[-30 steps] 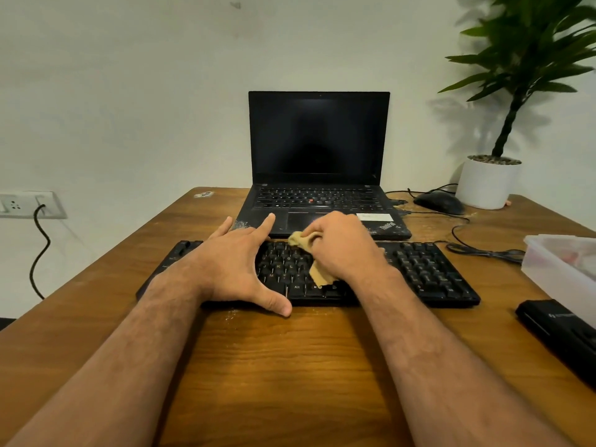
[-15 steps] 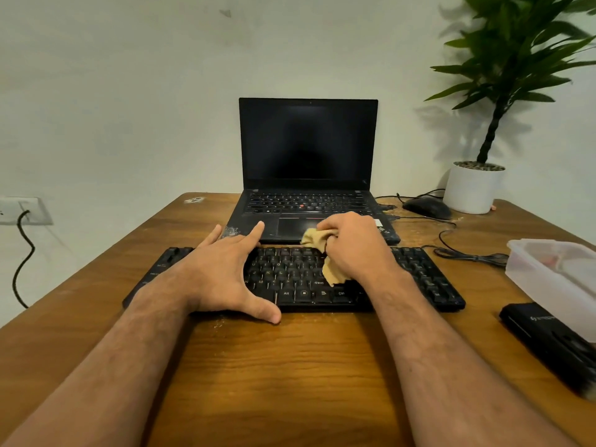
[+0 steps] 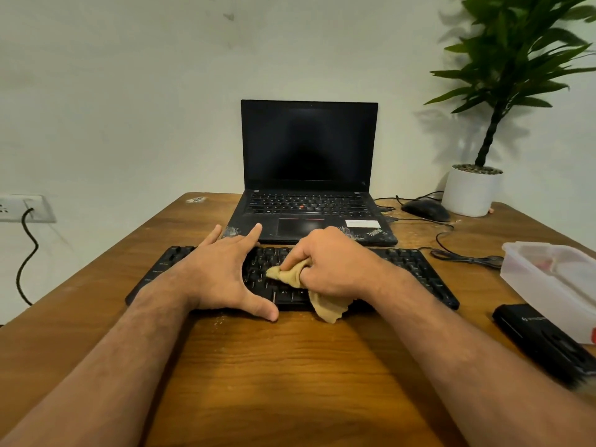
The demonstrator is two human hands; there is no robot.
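Observation:
A black keyboard (image 3: 409, 272) lies across the wooden table (image 3: 290, 366) in front of me. My left hand (image 3: 222, 272) rests flat on its left half, fingers spread and straight, thumb at the front edge. My right hand (image 3: 335, 266) grips a bunched tan cloth (image 3: 290, 275) and presses it onto the keys near the middle. A loose end of the cloth hangs over the keyboard's front edge onto the table.
Behind the keyboard stands an open black laptop (image 3: 309, 175), screen dark. A black mouse (image 3: 425, 209) with cable and a potted plant (image 3: 472, 191) sit at back right. A clear plastic box (image 3: 554, 279) and a black device (image 3: 545, 343) lie at right. A wall socket (image 3: 22, 208) is at left.
My right hand has drawn the cloth from the keyboard's back edge toward me and slightly left over the keys. The left hand stays planted on the keyboard.

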